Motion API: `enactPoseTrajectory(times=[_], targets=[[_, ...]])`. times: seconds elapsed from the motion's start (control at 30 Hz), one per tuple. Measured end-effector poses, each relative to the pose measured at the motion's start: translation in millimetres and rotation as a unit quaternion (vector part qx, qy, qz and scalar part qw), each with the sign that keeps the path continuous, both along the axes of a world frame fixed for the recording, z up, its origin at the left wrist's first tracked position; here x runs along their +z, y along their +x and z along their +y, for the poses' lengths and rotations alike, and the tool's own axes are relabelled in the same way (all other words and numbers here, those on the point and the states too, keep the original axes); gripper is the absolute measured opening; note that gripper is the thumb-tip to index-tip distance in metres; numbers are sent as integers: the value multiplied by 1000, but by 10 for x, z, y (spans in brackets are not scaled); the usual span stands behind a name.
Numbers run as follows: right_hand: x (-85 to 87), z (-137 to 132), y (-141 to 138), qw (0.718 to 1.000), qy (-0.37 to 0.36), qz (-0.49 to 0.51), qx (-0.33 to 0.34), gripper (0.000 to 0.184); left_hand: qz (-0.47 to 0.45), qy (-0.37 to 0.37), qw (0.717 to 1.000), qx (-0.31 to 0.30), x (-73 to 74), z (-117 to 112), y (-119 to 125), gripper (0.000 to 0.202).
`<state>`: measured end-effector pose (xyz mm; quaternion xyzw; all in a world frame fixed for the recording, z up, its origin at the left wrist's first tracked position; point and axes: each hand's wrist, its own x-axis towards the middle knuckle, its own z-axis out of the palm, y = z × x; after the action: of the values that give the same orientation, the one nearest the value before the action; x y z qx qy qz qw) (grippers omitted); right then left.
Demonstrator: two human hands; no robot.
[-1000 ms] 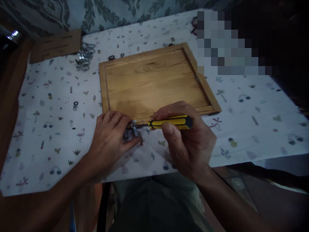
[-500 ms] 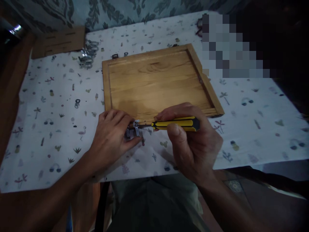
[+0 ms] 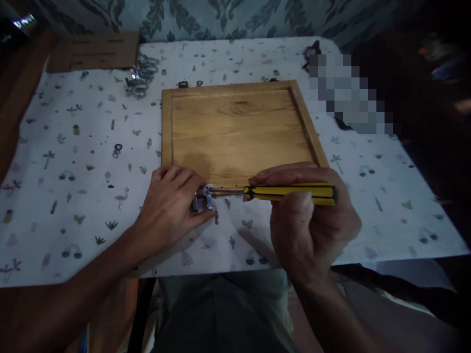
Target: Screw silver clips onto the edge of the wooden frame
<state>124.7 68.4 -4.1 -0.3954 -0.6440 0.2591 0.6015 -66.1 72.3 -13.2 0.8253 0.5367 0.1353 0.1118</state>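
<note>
A framed wooden panel (image 3: 235, 127) lies flat on the patterned tablecloth. At its near left edge my left hand (image 3: 169, 206) is closed around a small metal hinge (image 3: 209, 198), thumb below and fingers resting on the frame. My right hand (image 3: 316, 225) grips a screwdriver (image 3: 294, 192) by its yellow and black handle. The screwdriver lies level along the panel's near edge, its shaft pointing left, with the tip at the hinge. The exact contact of the tip is too small to make out.
Several metal hinges (image 3: 142, 76) are heaped at the back left beside a piece of brown cardboard (image 3: 95, 51). Dark small fittings (image 3: 183, 85) sit behind the panel's far edge. Scissors-like handles (image 3: 312, 55) lie at the back right, near a pixelated area.
My right hand and the screwdriver have shifted to the right, and more of the shaft shows. My left hand keeps its hold on the hinge. The head view has turned slightly.
</note>
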Motion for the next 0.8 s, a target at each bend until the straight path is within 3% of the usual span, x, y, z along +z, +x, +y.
enactPoseTrajectory(times=[0.8], targets=[[5,20,-18,1000,-2,-17,2,16,0,2,1000,-6,-9,-5,3,39]])
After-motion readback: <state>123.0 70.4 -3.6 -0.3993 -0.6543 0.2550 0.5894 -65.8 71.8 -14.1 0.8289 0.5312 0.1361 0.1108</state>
